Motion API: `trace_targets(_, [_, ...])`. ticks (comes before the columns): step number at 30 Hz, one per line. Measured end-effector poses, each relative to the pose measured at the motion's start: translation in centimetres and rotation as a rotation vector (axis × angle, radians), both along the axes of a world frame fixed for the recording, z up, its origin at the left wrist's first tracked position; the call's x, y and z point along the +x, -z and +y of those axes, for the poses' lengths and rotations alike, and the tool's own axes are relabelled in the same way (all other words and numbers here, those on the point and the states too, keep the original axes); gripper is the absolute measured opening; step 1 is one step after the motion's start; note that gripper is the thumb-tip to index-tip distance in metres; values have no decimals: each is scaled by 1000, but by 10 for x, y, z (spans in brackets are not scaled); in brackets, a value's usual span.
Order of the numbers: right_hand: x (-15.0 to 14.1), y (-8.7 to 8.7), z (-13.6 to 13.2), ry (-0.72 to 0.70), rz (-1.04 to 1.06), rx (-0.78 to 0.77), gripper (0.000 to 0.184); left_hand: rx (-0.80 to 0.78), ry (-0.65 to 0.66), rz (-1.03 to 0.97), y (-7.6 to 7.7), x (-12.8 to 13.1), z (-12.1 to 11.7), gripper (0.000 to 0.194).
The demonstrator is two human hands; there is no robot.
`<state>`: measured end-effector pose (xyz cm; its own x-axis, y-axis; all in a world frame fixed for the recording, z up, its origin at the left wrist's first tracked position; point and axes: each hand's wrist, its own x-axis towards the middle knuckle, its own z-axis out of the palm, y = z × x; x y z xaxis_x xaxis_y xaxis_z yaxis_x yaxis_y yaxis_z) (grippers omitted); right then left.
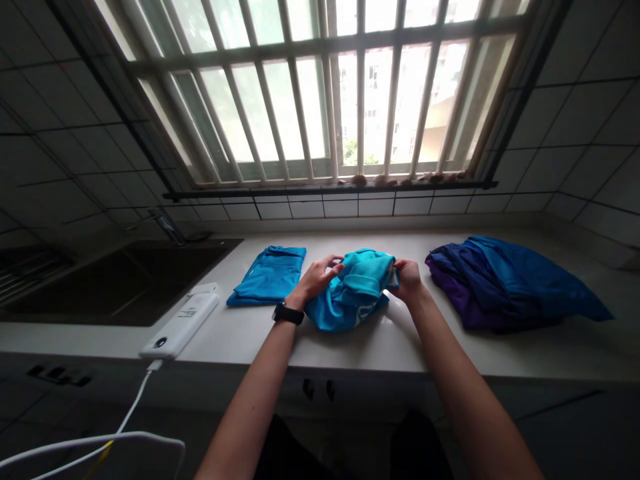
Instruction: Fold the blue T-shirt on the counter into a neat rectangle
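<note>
The bunched turquoise garment [347, 300] lies near the front edge of the desk [395, 350], its long axis running sideways between both hands. The left hand [314, 280] curls over its top edge; the right hand [407, 280] pinches its raised fold. A folded blue garment [267, 275] lies just left, a dark blue and purple pile [500, 287] right.

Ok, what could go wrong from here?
The turquoise garment held between the left hand and right hand might brush the folded blue garment beside it, disturbing its fold. That garment also lies near the sink and could slide in. The white power bank sits at the counter edge; its hanging cable could pull it off.
</note>
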<state>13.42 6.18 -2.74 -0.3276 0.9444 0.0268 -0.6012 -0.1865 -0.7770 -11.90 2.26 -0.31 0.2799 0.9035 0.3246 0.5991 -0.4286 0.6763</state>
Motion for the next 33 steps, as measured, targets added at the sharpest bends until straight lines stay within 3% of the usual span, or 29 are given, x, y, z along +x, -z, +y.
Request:
trace_targets(6, [-6, -13, -10, -150, -99, -35, 24, 37, 90, -9, 25, 5, -6, 74])
trace_targets(10, [-2, -23, -18, -67, -68, 23, 32, 29, 65, -51, 30, 7, -10, 80])
trace_targets(13, [7, -29, -26, 25, 21, 106, 48, -64, 149, 13, 31, 10, -11, 92])
trace_targets(15, [12, -30, -29, 109, 39, 140, 47, -82, 218, 81, 32, 13, -12, 94])
trace_targets(17, [14, -28, -31, 219, 16, 154, 37, -49, 259, 131, 32, 17, -13, 83])
trace_targets(20, [13, -23, -30, 378, -48, 172, 21, 50, 266, 260, 30, 23, -13, 37])
trace_targets(23, [11, -18, -26, 406, -67, 235, 22, 178, 81, 349, 27, 25, -14, 19])
trace_targets(29, [11, -8, -5, 456, -37, 206, 16, 375, -566, 139, 20, 13, -14, 10])
trace_targets(33, [11, -3, 9, 583, -12, 75, 24, 507, -752, -15, 21, 3, -15, 8])
